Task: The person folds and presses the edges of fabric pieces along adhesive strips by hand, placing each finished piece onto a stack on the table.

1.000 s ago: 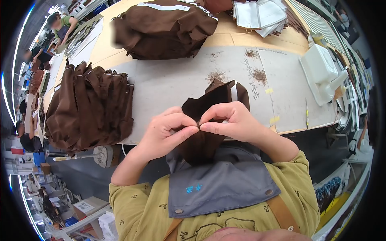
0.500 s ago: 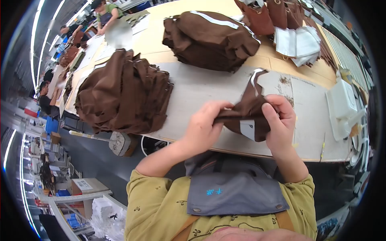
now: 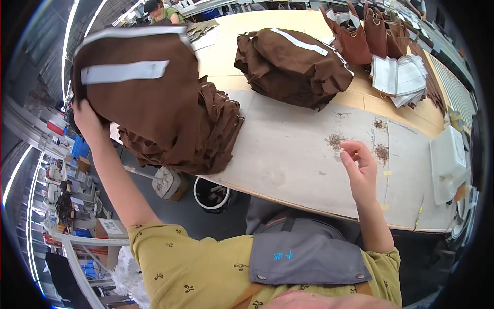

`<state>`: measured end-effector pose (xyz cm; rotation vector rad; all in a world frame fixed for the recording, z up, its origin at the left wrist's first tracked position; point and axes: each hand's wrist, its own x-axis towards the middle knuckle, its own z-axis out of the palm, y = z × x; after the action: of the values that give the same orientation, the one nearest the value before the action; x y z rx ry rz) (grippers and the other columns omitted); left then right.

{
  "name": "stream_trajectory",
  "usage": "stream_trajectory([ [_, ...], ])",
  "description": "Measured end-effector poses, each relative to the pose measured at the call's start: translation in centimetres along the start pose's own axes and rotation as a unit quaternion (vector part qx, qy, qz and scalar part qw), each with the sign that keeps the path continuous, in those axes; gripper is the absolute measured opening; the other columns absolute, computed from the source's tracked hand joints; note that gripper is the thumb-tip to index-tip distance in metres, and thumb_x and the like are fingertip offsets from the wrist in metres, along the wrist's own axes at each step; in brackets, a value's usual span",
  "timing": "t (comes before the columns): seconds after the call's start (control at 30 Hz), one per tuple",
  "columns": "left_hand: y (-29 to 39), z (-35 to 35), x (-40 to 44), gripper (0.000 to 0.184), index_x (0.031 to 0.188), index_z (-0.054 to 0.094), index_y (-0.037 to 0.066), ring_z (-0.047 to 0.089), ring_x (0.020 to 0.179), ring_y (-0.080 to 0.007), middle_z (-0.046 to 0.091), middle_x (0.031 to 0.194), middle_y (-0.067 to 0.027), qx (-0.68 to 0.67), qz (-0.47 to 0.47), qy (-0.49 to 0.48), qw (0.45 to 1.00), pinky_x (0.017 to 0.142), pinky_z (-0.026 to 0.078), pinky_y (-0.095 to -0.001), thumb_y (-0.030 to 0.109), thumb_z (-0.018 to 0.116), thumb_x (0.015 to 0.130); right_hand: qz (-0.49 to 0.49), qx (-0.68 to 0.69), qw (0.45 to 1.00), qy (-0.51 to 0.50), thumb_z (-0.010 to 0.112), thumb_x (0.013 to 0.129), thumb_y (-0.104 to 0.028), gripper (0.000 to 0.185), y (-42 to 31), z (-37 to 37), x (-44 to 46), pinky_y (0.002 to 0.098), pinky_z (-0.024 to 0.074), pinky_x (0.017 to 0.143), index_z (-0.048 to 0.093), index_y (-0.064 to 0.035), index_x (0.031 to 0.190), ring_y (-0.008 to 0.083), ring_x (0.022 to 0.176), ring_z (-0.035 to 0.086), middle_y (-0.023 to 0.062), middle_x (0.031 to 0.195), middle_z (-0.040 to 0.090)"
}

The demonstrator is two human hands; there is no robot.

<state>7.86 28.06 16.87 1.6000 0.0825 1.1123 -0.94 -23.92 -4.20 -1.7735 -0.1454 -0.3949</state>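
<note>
At the far left, my left hand [image 3: 88, 122] grips the lower left edge of a brown fabric piece [image 3: 139, 98] with white strips across it. The piece is lifted, slightly blurred, and covers part of the pile of brown fabric [image 3: 211, 139] behind it. Part of my left hand's fingers is hidden by the cloth. My right hand [image 3: 361, 167] is over the grey board on the right with thumb and fingers curled together. A small pale bit shows at its fingertips, too small to name. Thread scraps [image 3: 335, 140] lie just beyond that hand.
A second brown fabric pile [image 3: 293, 64] lies at the back middle. Brown bags [image 3: 352, 44] and white-faced pieces [image 3: 399, 80] are at the back right. A white plastic holder [image 3: 446, 154] stands at the right edge. Below the table is a bin [image 3: 212, 195]. Another person [image 3: 164, 14] is at the far side.
Both hands held a small folded brown piece in front of me. Now my left hand has swung left, with the fabric spread over the pile, and my right hand is off the fabric.
</note>
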Motion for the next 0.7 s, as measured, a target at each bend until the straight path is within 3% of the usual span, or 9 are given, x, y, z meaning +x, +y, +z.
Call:
stream_trajectory([
  [0.1, -7.1, -5.8, 1.9, 0.041, 0.130, 0.054, -0.003, 0.064, 0.108, -0.0300, 0.063, 0.121, -0.0176, 0.265, 0.039, -0.011, 0.963, 0.092, 0.050, -0.0403, 0.016, 0.045, 0.094, 0.022, -0.008, 1.000, -0.018, 0.068, 0.089, -0.010, 0.014, 0.8, 0.4, 0.3, 0.0262, 0.0428, 0.075, 0.069, -0.0066, 0.102, 0.0116, 0.083, 0.052, 0.0008, 0.090, 0.063],
  [0.2, -13.9, -9.1, 2.6, 0.045, 0.129, 0.057, -0.005, 0.062, 0.113, -0.0365, 0.063, 0.124, -0.0244, 0.535, 0.013, -0.099, 0.839, 0.103, 0.043, -0.0396, 0.019, 0.050, 0.091, 0.021, -0.025, 0.999, -0.027, 0.069, 0.087, -0.012, 0.013, 2.3, 0.9, 0.8, 0.0276, 0.0446, 0.074, 0.070, -0.0079, 0.100, 0.0132, 0.083, 0.054, 0.0011, 0.089, 0.065],
  [0.3, -16.6, -8.6, 1.4, 0.048, 0.131, 0.055, 0.000, 0.062, 0.110, -0.0370, 0.065, 0.114, -0.0255, 0.509, 0.075, -0.117, 0.849, 0.096, 0.046, -0.0436, 0.029, 0.057, 0.093, 0.024, -0.083, 0.994, -0.062, 0.070, 0.086, -0.014, 0.013, 2.7, 0.9, 1.8, 0.0292, 0.0464, 0.074, 0.070, -0.0077, 0.098, 0.0161, 0.083, 0.057, 0.0027, 0.088, 0.065],
  [0.33, -15.8, -8.0, 1.0, 0.050, 0.131, 0.056, -0.002, 0.062, 0.109, -0.0384, 0.065, 0.116, -0.0260, 0.486, 0.038, -0.093, 0.868, 0.097, 0.045, -0.0439, 0.030, 0.059, 0.093, 0.024, -0.093, 0.994, -0.051, 0.070, 0.086, -0.014, 0.013, 3.0, 0.9, 2.2, 0.0292, 0.0464, 0.074, 0.070, -0.0077, 0.098, 0.0161, 0.083, 0.057, 0.0027, 0.088, 0.065],
  [0.43, -11.6, -6.5, -0.9, 0.042, 0.129, 0.058, -0.004, 0.053, 0.120, -0.0384, 0.060, 0.128, -0.0245, 0.493, 0.276, 0.043, 0.824, 0.105, 0.038, -0.0458, 0.023, 0.058, 0.097, -0.038, -0.145, 0.987, -0.063, 0.069, 0.087, -0.014, 0.012, 4.4, 0.9, 4.4, 0.0315, 0.0481, 0.073, 0.070, -0.0072, 0.097, 0.0202, 0.084, 0.059, 0.0046, 0.087, 0.065],
  [0.57, -4.5, -1.0, -10.4, 0.024, 0.118, 0.062, -0.002, 0.057, 0.110, -0.0326, 0.063, 0.118, -0.0165, 0.364, 0.369, 0.116, 0.847, 0.096, 0.043, -0.0433, 0.011, 0.055, 0.099, -0.120, -0.204, 0.972, -0.008, 0.070, 0.085, -0.012, 0.027, 4.8, 2.0, 9.5, 0.0333, 0.0503, 0.074, 0.066, -0.0100, 0.112, 0.0224, 0.086, 0.061, 0.0061, 0.101, 0.064],
  [0.63, -5.3, -0.2, -15.5, 0.016, 0.109, 0.062, -0.001, 0.060, 0.099, -0.0304, 0.064, 0.108, -0.0142, 0.352, 0.483, 0.023, 0.801, 0.088, 0.045, -0.0428, 0.007, 0.055, 0.097, -0.156, -0.245, 0.955, 0.057, 0.071, 0.085, -0.011, 0.039, 4.5, 3.4, 12.6, 0.0343, 0.0522, 0.076, 0.061, -0.0137, 0.123, 0.0231, 0.089, 0.063, 0.0059, 0.113, 0.063],
  [0.67, -5.3, 0.0, -18.6, 0.010, 0.100, 0.064, 0.001, 0.062, 0.093, -0.0291, 0.065, 0.099, -0.0125, 0.405, 0.490, -0.084, 0.767, 0.083, 0.046, -0.0409, 0.005, 0.057, 0.094, -0.155, -0.265, 0.948, 0.080, 0.071, 0.085, -0.011, 0.045, 4.7, 4.1, 14.2, 0.0358, 0.0533, 0.078, 0.059, -0.0158, 0.127, 0.0247, 0.091, 0.065, 0.0054, 0.118, 0.062],
  [0.7, -8.4, 1.0, -21.5, 0.007, 0.094, 0.066, 0.005, 0.063, 0.090, -0.0271, 0.065, 0.093, -0.0096, 0.202, 0.481, -0.142, 0.841, 0.078, 0.047, -0.0392, 0.009, 0.062, 0.089, -0.156, -0.269, 0.947, 0.086, 0.071, 0.085, -0.011, 0.045, 4.9, 4.7, 15.8, 0.0358, 0.0533, 0.078, 0.059, -0.0158, 0.127, 0.0247, 0.091, 0.065, 0.0054, 0.118, 0.062],
])
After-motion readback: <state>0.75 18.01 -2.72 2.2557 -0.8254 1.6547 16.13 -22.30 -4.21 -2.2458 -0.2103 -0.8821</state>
